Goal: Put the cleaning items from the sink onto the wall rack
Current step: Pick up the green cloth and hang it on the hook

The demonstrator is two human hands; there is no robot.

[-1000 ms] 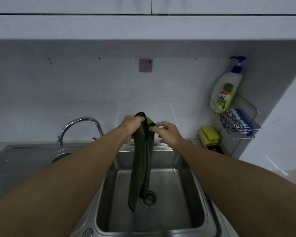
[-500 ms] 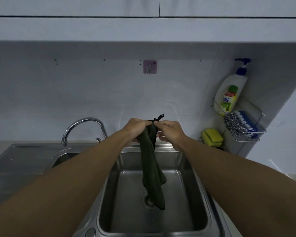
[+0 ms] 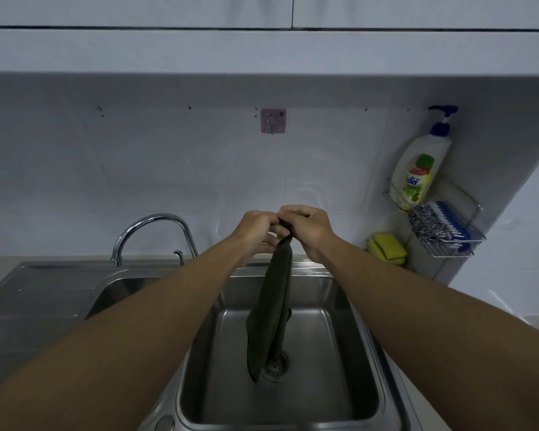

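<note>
Both hands, left (image 3: pixel 257 227) and right (image 3: pixel 305 225), now closer together, fingers pinched tight on cloth (image 3: pixel 271 309) top; loop no longer visible. Cloth hangs over sink (image 3: pixel 367 353), slightly higher. Likely heading to hook (image 3: pixel 273 121), not rack (image 3: pixel 448 241).

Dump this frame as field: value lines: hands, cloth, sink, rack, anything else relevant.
left hand: shut on top end of cloth
right hand: shut on same end, touching left hand
cloth: dark green, hangs limp over sink, lower end near drain
sink: steel basin, nothing else visible in it
rack: wire, on right wall; holds soap bottle, steel scourer, blue brush
sponges: yellow, below rack; support unclear
hook: pink, on wall above hands, bare
faucet: left of hands
</note>
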